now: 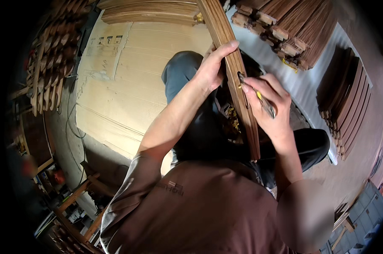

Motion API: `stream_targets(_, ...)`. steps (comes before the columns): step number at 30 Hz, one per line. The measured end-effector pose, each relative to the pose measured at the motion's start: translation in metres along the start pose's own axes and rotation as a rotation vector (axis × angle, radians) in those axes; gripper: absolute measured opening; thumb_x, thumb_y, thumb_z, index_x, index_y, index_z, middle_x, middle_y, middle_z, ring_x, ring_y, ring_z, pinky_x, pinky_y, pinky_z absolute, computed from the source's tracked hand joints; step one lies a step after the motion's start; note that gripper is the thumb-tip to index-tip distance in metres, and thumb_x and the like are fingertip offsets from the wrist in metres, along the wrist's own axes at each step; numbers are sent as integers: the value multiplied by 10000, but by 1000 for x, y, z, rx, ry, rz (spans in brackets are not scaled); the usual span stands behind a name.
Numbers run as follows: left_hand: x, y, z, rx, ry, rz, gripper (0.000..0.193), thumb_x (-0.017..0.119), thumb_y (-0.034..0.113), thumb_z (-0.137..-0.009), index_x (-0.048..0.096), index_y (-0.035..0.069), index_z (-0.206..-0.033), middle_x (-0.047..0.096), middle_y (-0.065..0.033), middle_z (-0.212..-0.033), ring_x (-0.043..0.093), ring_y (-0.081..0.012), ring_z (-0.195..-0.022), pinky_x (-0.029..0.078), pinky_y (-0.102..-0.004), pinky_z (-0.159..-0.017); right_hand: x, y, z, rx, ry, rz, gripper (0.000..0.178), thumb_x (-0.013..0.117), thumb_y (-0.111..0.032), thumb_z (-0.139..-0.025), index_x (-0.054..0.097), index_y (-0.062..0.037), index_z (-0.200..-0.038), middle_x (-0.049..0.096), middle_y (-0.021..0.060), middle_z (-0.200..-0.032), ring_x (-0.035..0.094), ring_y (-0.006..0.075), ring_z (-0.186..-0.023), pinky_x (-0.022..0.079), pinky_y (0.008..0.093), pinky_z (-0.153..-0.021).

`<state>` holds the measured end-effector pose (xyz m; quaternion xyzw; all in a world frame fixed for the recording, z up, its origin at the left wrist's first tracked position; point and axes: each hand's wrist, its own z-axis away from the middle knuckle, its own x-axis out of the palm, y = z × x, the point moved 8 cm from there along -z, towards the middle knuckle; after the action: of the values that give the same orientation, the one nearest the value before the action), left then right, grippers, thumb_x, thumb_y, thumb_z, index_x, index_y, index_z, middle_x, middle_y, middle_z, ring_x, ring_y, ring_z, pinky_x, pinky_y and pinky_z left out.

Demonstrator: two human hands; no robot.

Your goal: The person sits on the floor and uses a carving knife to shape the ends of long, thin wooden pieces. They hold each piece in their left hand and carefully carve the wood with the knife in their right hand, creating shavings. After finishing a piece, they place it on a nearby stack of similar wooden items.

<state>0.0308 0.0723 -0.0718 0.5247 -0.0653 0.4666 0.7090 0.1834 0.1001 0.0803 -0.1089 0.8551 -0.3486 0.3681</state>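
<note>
In the head view, a long curved wooden slat (pixel 238 80) runs from the top middle of the picture down toward the person's lap, its lower end stopping just above the brown shirt (pixel 200 211). Everything else is placed from this slat.

The left hand (pixel 212 67) lies on the slat's left side, fingers stretched up along its edge and the thumb curled round it, so the hand grips the wood and steadies it. The left forearm comes up to it from the lower left.

The right hand (pixel 270 101) sits just right of the slat, fingers pressed together round a slim metal tool with a yellow band (pixel 259 96). The tool's tip touches the slat's face at a small dark slot, just below the left hand's fingers. The right forearm drops away to the lower right.

Behind the slat, under both hands, are the person's knees in dark trousers (pixel 187 76). Left of the slat a large sheet of cardboard (pixel 115 93) lies flat on the floor. Above the slat's upper end, to the left, lies a flat stack of pale wooden boards (pixel 149 12). Right of the slat's upper end, a pile of short notched wooden pieces (pixel 284 29) rests on a grey sheet (pixel 301 84). Farther right, well apart from the slat, a row of dark curved slats (pixel 348 101) lies side by side. Far left of the slat stands a rack of stacked wooden parts (pixel 52 55).
</note>
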Motion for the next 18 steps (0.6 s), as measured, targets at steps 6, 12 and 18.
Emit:
stream_targets(6,9,0,5,39,-3,-74,412,753,272,-891,567,53,-1186,642,-64,-1026,639,-205,-939,546,-382,-854,-2,13,-10,182,-214,-71,90,716,-37,-863,697,28,-923,629,115,-795,600,253,-658,481,314,-630)
stream_targets(12,18,-7,1,52,-54,-147,424,754,323,-883,573,53,-1155,646,-84,-995,649,-228,-942,558,-426,-846,-14,27,-9,223,-234,-126,85,703,-57,-886,690,27,-884,629,79,-705,602,154,-614,470,296,-592)
stream_targets(18,2,-1,-9,6,-14,-92,437,772,390,-863,575,75,-1093,613,-88,-966,632,-256,-904,571,-524,-839,-62,39,38,604,36,-387,129,673,-83,-962,700,34,-913,685,74,-773,665,116,-629,516,242,-555)
